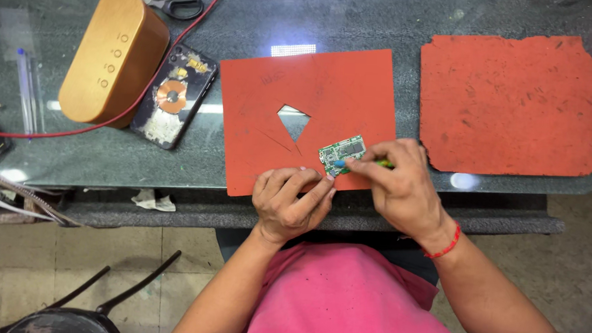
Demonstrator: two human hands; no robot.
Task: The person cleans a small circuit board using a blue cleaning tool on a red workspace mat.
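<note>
We curl our left hand (pixel 288 203) loosely, fingertips pinning the small green rectangular circuit board (pixel 342 154) on the orange rubber mat (pixel 327 94) on the glass tabletop (pixel 384 22); right hand (pixel 396 178) pinches a blue-tipped green tool (pixel 364 163) against the board's edge, wrist bent inward.

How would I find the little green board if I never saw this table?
Find the red mat with a cut-out hole in the table's middle. At its near edge, both hands meet over the small green circuit board. It is the only green, chip-covered piece there, far smaller than the opened phone.
</note>
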